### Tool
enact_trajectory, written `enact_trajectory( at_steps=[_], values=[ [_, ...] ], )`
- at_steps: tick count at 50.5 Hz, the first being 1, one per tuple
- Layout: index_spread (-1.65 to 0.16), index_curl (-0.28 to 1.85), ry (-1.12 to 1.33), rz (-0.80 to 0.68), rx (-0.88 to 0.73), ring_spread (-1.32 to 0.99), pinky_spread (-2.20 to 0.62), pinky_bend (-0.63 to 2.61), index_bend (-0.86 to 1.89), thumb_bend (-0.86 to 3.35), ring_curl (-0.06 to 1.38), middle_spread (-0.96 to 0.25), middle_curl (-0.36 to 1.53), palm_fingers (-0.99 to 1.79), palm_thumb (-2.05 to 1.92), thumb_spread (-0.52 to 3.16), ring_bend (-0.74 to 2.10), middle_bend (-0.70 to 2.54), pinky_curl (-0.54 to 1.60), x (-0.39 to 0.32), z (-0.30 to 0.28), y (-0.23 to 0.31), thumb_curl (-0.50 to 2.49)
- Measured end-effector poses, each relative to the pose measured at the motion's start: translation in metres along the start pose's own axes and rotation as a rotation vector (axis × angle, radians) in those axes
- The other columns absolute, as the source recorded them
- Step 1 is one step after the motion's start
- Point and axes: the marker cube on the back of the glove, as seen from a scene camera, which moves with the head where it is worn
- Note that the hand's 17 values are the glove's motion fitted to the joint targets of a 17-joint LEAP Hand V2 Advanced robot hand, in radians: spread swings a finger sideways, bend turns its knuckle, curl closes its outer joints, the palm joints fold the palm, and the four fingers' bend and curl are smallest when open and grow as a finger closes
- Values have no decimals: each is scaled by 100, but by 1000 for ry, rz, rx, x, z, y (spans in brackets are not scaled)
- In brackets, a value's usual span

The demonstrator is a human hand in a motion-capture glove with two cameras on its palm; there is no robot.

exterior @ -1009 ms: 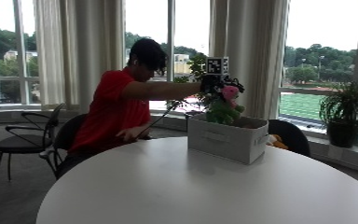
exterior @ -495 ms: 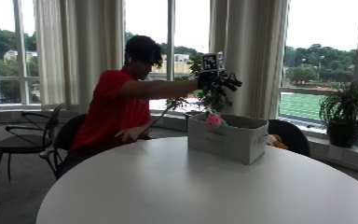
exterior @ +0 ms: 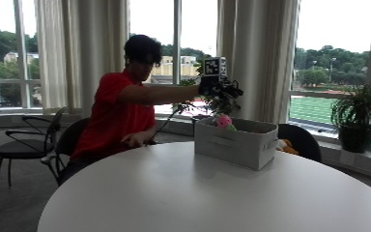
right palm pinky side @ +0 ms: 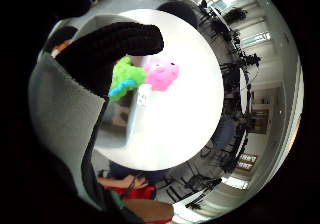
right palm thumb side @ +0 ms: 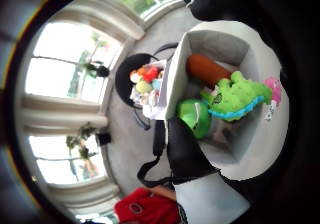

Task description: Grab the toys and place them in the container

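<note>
The gloved right hand hovers directly above the grey fabric bin, fingers spread, gripping nothing; below it the pink plush and green dinosaur lie inside; bare hand low, farther away.

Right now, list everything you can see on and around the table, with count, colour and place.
Container: one, grey, on the table near its far edge.
Pink toy: one, pink, showing above the container's rim.
Green toy: one, green with blue trim, inside the container.
Orange toy: one, orange-brown, inside the container.
Green ball: one, inside the container.
Table: one, white, round.
Toy pile: several, mixed colours, on a chair behind the container.
Potted plant: one, green, on the window ledge.
Right hand: black glove, above the container, holding nothing.
</note>
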Motion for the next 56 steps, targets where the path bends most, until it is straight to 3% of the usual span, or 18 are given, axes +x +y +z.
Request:
enact_trajectory(
  at_steps=[4, 10, 15, 33, 56],
  values=[
    [-45, 36, 16, -90, 1, -23, -14, 128, 22, -2, 37, -14, 40, 9, 9, 120, 74, 19, 31, 17, 5, 12, 42],
    [-44, 37, 4, 106, -53, -23, -10, 122, 23, -2, 36, -14, 40, 11, 8, 123, 71, 19, 30, 46, 20, 22, 41],
    [-44, 39, -21, 138, -124, -23, -7, 118, 23, -2, 35, -15, 40, 10, 7, 125, 69, 19, 29, 87, 31, 41, 40],
    [-41, 40, 17, 240, -110, -20, 0, 111, 20, -1, 31, -14, 39, 9, 4, 131, 58, 18, 28, 150, 46, 114, 37],
    [-42, 43, 4, 361, -126, -20, 2, 99, 22, -1, 29, -15, 38, 14, 5, 133, 55, 19, 27, 210, 126, 207, 37]
  ],
)
